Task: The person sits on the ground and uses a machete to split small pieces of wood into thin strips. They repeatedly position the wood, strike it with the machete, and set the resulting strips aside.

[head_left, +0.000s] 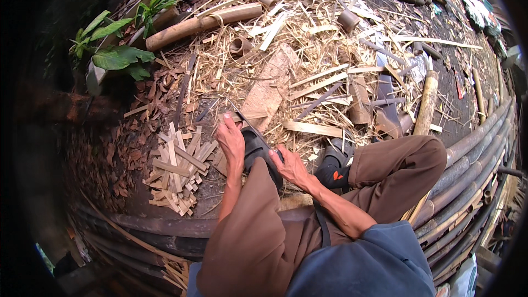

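Observation:
My left hand (231,138) is closed around a short flat bamboo strip (254,115), pinching it near one end above my left knee. My right hand (289,166) grips the handle of a knife (256,131). Its long thin blade slants up and left across the strip, close to the fingers of my left hand; whether the edge touches the strip I cannot tell. Just beyond the strip lies a flat wooden board (270,87). A pile of short cut bamboo strips (177,168) rests on the ground left of my left forearm.
Bamboo shavings (214,71) cover the ground ahead. A handsaw (386,96) lies to the right, beside a bamboo length (426,103). Thick bamboo poles (467,157) line the right side, with more poles (159,225) behind me. A leafy plant (118,58) grows at the far left.

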A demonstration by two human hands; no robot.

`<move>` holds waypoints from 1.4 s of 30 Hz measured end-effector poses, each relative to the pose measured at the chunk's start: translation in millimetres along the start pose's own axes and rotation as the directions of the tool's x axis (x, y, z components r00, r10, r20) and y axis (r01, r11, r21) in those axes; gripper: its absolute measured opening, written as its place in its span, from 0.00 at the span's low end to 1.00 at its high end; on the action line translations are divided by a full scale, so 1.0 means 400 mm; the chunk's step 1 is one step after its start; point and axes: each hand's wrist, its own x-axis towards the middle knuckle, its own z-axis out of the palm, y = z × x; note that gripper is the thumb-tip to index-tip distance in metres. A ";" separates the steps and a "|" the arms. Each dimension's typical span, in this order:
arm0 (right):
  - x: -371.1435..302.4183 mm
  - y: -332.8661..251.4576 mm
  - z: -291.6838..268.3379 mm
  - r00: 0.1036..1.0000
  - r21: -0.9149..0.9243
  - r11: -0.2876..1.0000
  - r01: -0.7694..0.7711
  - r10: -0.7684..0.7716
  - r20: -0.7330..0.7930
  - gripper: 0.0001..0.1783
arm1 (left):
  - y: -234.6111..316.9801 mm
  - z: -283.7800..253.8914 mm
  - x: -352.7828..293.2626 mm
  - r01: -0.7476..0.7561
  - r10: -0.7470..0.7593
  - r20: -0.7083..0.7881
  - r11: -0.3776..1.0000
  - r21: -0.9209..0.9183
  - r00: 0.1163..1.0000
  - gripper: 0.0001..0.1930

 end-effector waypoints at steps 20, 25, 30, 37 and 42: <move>0.037 0.102 -0.022 0.952 0.146 0.944 -0.295 0.304 -0.042 0.22 | -0.029 0.114 0.051 -0.493 0.501 -0.002 0.851 -0.180 0.866 0.15; 0.047 -0.080 -0.133 0.980 0.199 0.976 -0.086 0.119 -0.162 0.16 | -0.016 0.174 0.063 -0.242 0.358 0.106 0.794 -0.557 0.928 0.18; 0.081 -0.191 -0.214 0.997 0.264 0.965 0.006 0.014 -0.076 0.34 | 0.007 0.195 0.038 -0.078 0.296 0.144 0.626 -0.776 0.944 0.27; 0.088 -0.257 -0.235 0.991 0.499 0.859 -0.113 0.061 0.121 0.30 | 0.012 0.183 0.000 -0.133 0.315 0.289 0.849 -0.511 0.904 0.23; 0.081 -0.281 -0.224 0.932 0.636 0.681 -0.362 0.273 0.238 0.21 | -0.018 0.190 0.002 -0.190 0.357 0.285 0.857 -0.479 0.889 0.21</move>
